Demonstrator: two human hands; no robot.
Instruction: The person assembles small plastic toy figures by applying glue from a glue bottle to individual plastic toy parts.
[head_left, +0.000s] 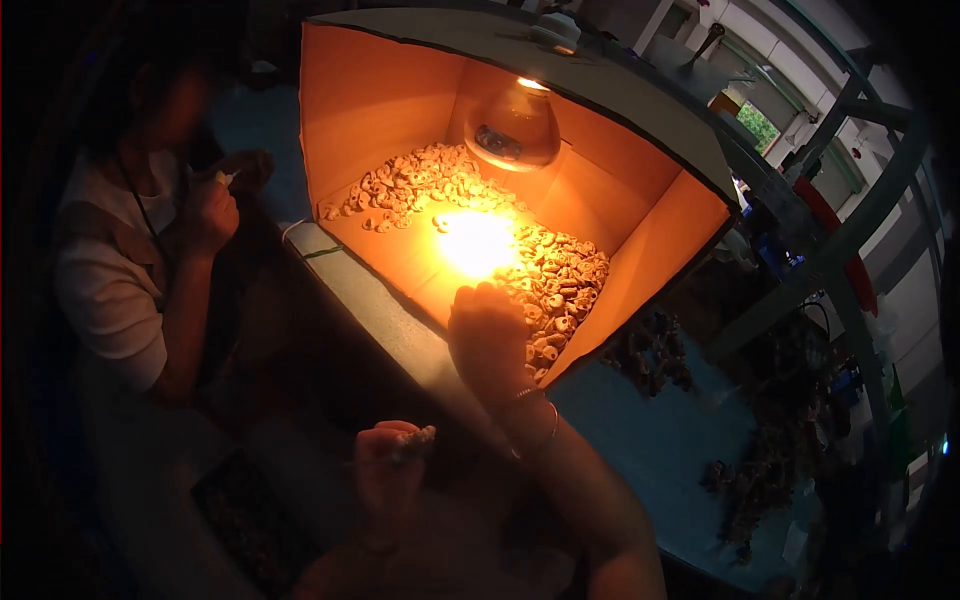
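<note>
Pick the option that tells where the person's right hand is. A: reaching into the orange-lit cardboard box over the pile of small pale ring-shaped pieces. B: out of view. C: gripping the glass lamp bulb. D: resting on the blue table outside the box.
A: the right hand reaches into the open orange-lit cardboard box, over the pile of small pale ring-shaped pieces, well below the glowing glass lamp bulb.

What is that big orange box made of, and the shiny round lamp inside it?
The box looks like cardboard: flat, matte panels with folded edges, glowing orange in the light. The lamp seems to be glass, since its rounded bulb is see-through and shows glints. The little pieces heaped inside are too small to tell.
</note>
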